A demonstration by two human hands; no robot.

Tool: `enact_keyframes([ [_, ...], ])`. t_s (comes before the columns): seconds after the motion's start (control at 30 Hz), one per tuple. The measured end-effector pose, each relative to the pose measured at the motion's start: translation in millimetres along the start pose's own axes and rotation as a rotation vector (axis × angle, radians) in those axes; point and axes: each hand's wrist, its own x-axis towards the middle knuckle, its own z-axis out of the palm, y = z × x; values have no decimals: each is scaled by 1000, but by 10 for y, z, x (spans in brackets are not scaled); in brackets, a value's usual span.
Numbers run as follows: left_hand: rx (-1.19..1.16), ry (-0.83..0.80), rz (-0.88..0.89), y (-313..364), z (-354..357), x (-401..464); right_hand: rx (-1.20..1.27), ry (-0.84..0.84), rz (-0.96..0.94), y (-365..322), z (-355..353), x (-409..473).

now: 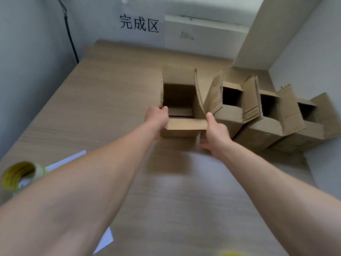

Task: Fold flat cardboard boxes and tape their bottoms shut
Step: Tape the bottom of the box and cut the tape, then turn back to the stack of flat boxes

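An erected brown cardboard box [180,97] stands upright on the wooden table [103,100], its top flaps open and its inside showing. My left hand [156,118] grips its near left corner, thumb over the rim. My right hand [215,133] grips the near right corner, thumb up along the edge and fingers down the side. The box's near flap [186,124] hangs outward between my hands. A roll of yellowish tape [20,175] lies at the table's left edge, beside my left forearm.
Three more open boxes [232,100] [269,115] [308,117] stand in a row to the right, touching the held box. A tall flat cardboard sheet [271,32] leans in the back right corner. White paper [73,159] lies under my left arm. A wall sign [139,24] hangs behind.
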Motion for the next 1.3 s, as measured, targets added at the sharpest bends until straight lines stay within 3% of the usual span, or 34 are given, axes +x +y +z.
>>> enact_keyframes([
  [0.17,-85,-177,46,-100,28,-13,42,-43,-65,155,-73,17],
  [0.3,-121,-126,118,-124,-132,-176,-235,53,-266,199,-166,-149],
  [0.4,138,-52,254,-247,-333,-430,-504,142,-577,218,-230,-446],
  [0.47,313,-6,331,-349,-465,-664,-577,91,-768,248,-231,-670],
  [0.7,555,119,466,-657,-1067,-1703,-834,-78,-1124,402,4,-1441],
  [0.87,695,344,403,-1011,-1603,-2741,-881,-227,-1333,631,145,-2043],
  [1.07,822,565,171,-1628,-2096,-4149,-862,-458,-1509,1115,299,-2996],
  [1.3,785,755,-59,-2391,-2571,-5692,-874,-702,-1676,1788,519,-4252],
])
